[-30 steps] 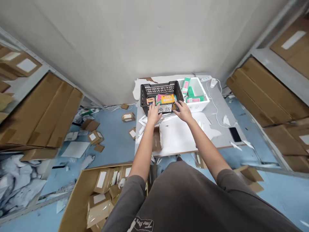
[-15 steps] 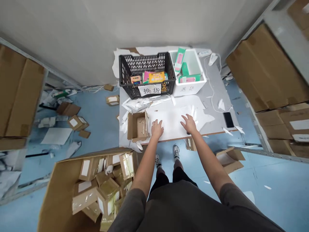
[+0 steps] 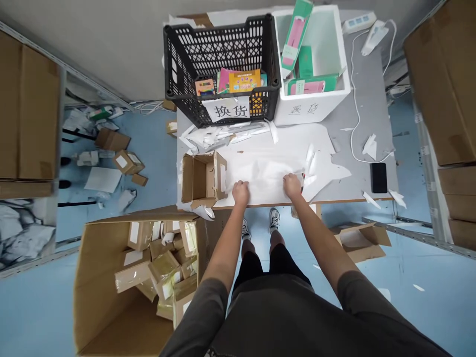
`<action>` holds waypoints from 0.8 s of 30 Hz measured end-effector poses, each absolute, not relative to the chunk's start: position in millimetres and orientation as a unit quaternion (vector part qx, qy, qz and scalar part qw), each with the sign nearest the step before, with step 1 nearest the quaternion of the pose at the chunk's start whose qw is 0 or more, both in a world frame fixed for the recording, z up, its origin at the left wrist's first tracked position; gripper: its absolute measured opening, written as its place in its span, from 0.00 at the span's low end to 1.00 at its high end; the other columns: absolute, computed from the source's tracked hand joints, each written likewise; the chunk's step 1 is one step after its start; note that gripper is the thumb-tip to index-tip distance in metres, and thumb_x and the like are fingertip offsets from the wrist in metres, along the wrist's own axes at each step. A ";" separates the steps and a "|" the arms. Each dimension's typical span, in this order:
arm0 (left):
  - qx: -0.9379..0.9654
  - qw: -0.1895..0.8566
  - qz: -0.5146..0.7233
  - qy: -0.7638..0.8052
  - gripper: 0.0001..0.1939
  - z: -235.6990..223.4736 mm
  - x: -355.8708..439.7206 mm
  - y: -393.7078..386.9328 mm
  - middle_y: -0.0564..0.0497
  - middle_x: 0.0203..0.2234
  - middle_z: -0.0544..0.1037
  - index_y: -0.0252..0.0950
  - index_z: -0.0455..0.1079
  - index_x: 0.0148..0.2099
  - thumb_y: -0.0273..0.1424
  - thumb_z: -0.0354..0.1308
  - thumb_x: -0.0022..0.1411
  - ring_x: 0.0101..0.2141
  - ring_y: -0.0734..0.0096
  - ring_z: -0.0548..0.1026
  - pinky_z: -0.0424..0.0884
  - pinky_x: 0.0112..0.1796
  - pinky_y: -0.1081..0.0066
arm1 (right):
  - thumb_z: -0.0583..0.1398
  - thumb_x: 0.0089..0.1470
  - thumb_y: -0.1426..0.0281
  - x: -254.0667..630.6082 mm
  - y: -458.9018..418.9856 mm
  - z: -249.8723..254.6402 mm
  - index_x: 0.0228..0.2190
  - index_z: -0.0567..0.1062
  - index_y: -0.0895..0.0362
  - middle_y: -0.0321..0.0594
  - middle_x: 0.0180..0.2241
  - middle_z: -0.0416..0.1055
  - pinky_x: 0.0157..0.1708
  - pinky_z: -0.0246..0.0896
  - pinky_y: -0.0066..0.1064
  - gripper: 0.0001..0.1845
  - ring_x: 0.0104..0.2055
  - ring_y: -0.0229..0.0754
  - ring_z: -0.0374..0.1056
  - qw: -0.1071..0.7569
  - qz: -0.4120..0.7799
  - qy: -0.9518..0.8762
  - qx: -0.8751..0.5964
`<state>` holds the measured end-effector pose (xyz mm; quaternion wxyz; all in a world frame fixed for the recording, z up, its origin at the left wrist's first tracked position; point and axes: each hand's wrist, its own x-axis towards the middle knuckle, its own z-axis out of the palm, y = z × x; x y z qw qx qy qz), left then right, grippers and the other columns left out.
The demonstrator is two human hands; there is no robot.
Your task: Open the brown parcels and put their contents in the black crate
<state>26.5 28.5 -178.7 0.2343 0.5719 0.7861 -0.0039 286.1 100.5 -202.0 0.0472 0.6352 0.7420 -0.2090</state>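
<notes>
A large white paper sheet (image 3: 260, 153) covers the front of the table, with creases between my hands. My left hand (image 3: 241, 193) is closed on its near part, just right of an open, empty-looking cardboard box (image 3: 203, 179). Farther right, my right hand (image 3: 292, 186) is also closed on the paper, fingers curled under. Beside its knuckles a small red and black object (image 3: 302, 181) shows, mostly hidden. Behind the sheet stand a black plastic crate (image 3: 186, 99) holding colourful small packages and a white foam box (image 3: 310, 106) with green and pink boxes.
A big carton (image 3: 100, 287) full of taped parcels stands at lower left. On the table's right are a phone (image 3: 379, 178), a white cable (image 3: 357, 109) and a power strip (image 3: 359, 23). Paper scraps lie about. Shelves with cartons (image 3: 442, 84) flank both sides; an opened carton (image 3: 362, 242) lies on the floor.
Both hands have come back from the black crate to the table's near edge. Their fingers, spread half a second ago, are now closed on the paper. The view has tilted downward.
</notes>
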 end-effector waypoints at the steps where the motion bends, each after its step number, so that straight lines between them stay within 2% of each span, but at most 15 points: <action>1: 0.574 0.237 0.005 0.784 0.20 -172.8 30.6 28.9 0.40 0.48 0.78 0.40 0.81 0.54 0.22 0.52 0.71 0.51 0.53 0.73 0.72 0.49 0.61 | 0.54 0.69 0.74 281.4 99.6 -193.7 0.45 0.81 0.61 0.53 0.46 0.74 0.52 0.62 0.39 0.16 0.50 0.52 0.64 0.034 -0.215 0.748 0.627; 4: 0.602 0.224 0.077 0.763 0.18 -143.3 43.7 26.6 0.42 0.45 0.79 0.39 0.82 0.50 0.20 0.53 0.70 0.49 0.56 0.74 0.72 0.48 0.64 | 0.54 0.69 0.72 266.0 92.4 -156.2 0.44 0.82 0.57 0.53 0.54 0.73 0.55 0.65 0.41 0.15 0.54 0.53 0.66 -0.068 -0.234 0.787 0.567; 6: 0.629 0.212 0.149 0.733 0.16 -116.2 49.9 22.1 0.43 0.43 0.80 0.39 0.81 0.47 0.20 0.53 0.69 0.48 0.59 0.75 0.72 0.49 0.65 | 0.56 0.68 0.71 253.7 84.0 -124.0 0.42 0.82 0.55 0.51 0.63 0.68 0.58 0.66 0.43 0.14 0.58 0.51 0.66 -0.148 -0.256 0.818 0.494; 8: 0.655 0.200 0.224 0.694 0.14 -87.7 50.4 15.6 0.45 0.40 0.80 0.38 0.80 0.44 0.19 0.54 0.67 0.45 0.60 0.77 0.73 0.49 0.66 | 0.58 0.66 0.70 239.6 74.6 -91.2 0.40 0.82 0.54 0.48 0.67 0.65 0.59 0.68 0.42 0.11 0.59 0.49 0.68 -0.199 -0.284 0.841 0.415; 10: 0.669 0.190 0.284 0.660 0.13 -60.9 43.3 8.0 0.46 0.37 0.80 0.38 0.79 0.41 0.19 0.55 0.65 0.43 0.62 0.78 0.74 0.47 0.67 | 0.59 0.65 0.70 224.0 66.8 -61.2 0.39 0.81 0.53 0.46 0.65 0.68 0.59 0.69 0.41 0.09 0.59 0.47 0.70 -0.235 -0.296 0.855 0.354; 13: 0.674 0.203 0.342 0.622 0.12 -26.7 17.3 -5.9 0.49 0.33 0.81 0.39 0.78 0.37 0.19 0.56 0.63 0.38 0.65 0.80 0.76 0.42 0.69 | 0.60 0.64 0.71 196.8 62.0 -23.1 0.41 0.79 0.53 0.46 0.54 0.78 0.55 0.71 0.38 0.08 0.54 0.47 0.75 -0.260 -0.292 0.865 0.315; 15: 0.672 0.182 0.375 0.612 0.13 -8.2 -9.5 -17.7 0.48 0.37 0.83 0.39 0.80 0.40 0.21 0.56 0.65 0.40 0.64 0.82 0.78 0.45 0.67 | 0.60 0.62 0.73 172.6 63.7 -1.3 0.47 0.79 0.53 0.46 0.48 0.80 0.51 0.72 0.37 0.12 0.49 0.48 0.77 -0.268 -0.274 0.862 0.333; 19: 0.576 0.058 0.402 0.709 0.17 16.1 -79.0 -45.3 0.43 0.52 0.83 0.39 0.79 0.56 0.26 0.55 0.69 0.55 0.59 0.79 0.74 0.59 0.59 | 0.58 0.62 0.73 99.3 70.7 30.4 0.58 0.74 0.54 0.48 0.52 0.78 0.51 0.72 0.37 0.23 0.51 0.49 0.76 -0.318 -0.227 0.838 0.380; 21: 0.575 0.056 0.343 0.741 0.17 20.1 -114.0 -56.8 0.43 0.56 0.81 0.40 0.79 0.56 0.26 0.56 0.69 0.59 0.57 0.76 0.71 0.62 0.57 | 0.57 0.64 0.71 53.2 70.0 35.9 0.59 0.72 0.55 0.49 0.53 0.77 0.51 0.71 0.37 0.23 0.52 0.50 0.74 -0.339 -0.215 0.826 0.397; 24: 0.637 0.125 0.202 0.733 0.18 13.3 -153.8 -66.7 0.43 0.66 0.73 0.40 0.80 0.56 0.26 0.60 0.66 0.69 0.52 0.66 0.66 0.67 0.55 | 0.57 0.66 0.69 -11.9 59.6 26.2 0.57 0.73 0.56 0.50 0.52 0.75 0.50 0.69 0.37 0.20 0.52 0.51 0.73 -0.319 -0.202 0.812 0.446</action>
